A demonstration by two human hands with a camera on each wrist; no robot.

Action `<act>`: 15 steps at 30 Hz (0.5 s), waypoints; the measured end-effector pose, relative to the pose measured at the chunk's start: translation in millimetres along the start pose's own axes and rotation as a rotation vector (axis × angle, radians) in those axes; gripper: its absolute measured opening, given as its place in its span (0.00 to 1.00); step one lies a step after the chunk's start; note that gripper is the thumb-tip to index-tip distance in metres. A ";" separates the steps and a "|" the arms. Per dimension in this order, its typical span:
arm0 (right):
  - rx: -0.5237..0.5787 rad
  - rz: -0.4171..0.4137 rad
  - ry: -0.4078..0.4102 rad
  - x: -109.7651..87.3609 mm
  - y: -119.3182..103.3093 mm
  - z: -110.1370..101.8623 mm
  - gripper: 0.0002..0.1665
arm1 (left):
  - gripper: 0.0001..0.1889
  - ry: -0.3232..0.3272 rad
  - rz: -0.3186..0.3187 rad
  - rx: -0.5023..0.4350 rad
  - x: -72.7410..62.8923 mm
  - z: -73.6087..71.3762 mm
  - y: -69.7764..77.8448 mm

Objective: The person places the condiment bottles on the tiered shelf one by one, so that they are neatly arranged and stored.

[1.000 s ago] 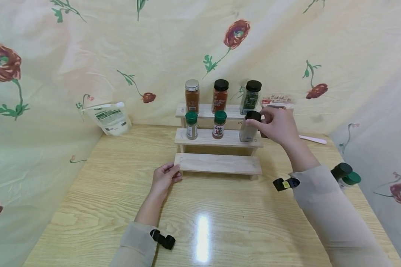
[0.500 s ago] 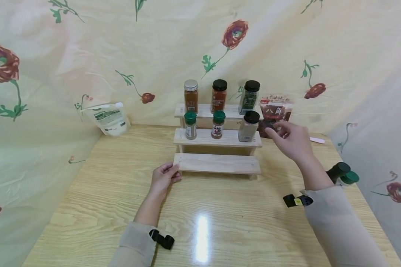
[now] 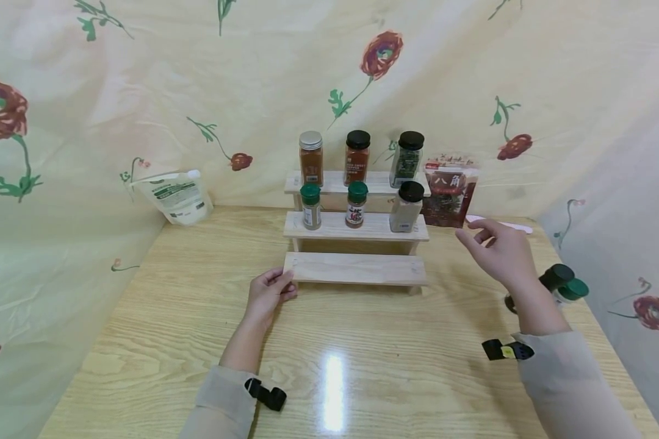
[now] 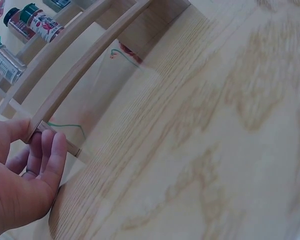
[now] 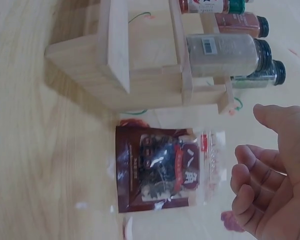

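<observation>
A three-tier wooden spice rack (image 3: 357, 268) stands at the table's back. My left hand (image 3: 269, 296) grips the left end of its lowest step, thumb on top and fingers curled beneath, as the left wrist view also shows. On the middle step stand two green-capped jars (image 3: 355, 207) and a black-capped jar of pale powder (image 3: 405, 210). The top step bears a silver-capped jar (image 3: 311, 160) and two black-capped ones (image 3: 407, 161). My right hand (image 3: 502, 253) hovers right of the rack, fingers loosely bent around nothing, near a brown star anise bag (image 3: 449, 195).
A white pouch (image 3: 180, 198) leans against the floral cloth at back left. Behind my right hand lies a pale pink-white stick (image 3: 518, 228). Black-capped and green-capped bottles (image 3: 573, 289) stand at the right edge, partly hidden by my right forearm.
My right hand has let go of the black-capped jar of pale powder on the middle step and moved right and toward me, uncovering the star anise bag. My left hand keeps its grip.
</observation>
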State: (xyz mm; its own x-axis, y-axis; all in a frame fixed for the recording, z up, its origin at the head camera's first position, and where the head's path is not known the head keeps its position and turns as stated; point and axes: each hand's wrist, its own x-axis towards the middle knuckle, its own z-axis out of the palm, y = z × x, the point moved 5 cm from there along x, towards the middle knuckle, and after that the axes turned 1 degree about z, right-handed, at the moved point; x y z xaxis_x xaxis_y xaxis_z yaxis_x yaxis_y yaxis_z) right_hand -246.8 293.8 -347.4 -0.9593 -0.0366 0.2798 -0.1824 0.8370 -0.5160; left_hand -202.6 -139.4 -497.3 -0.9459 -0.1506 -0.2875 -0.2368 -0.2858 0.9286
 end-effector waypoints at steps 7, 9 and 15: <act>-0.018 0.009 0.003 -8.4 14.1 -6.2 0.32 | 0.20 -0.001 0.000 -0.003 -0.1 -0.2 -0.7; -0.018 0.009 0.005 -9.7 17.2 -8.9 0.31 | 0.20 0.000 0.001 -0.004 0.2 -0.5 -0.7; -0.025 0.000 0.030 -11.9 27.9 -22.3 0.29 | 0.19 0.005 0.006 -0.018 1.8 0.0 -1.2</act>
State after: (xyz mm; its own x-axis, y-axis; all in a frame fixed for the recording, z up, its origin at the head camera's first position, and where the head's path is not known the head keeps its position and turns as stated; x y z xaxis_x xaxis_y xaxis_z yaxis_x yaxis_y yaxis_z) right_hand -235.6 329.8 -347.0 -0.9524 -0.0208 0.3041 -0.1768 0.8505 -0.4954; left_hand -204.0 -139.4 -498.9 -0.9459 -0.1573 -0.2837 -0.2275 -0.3019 0.9258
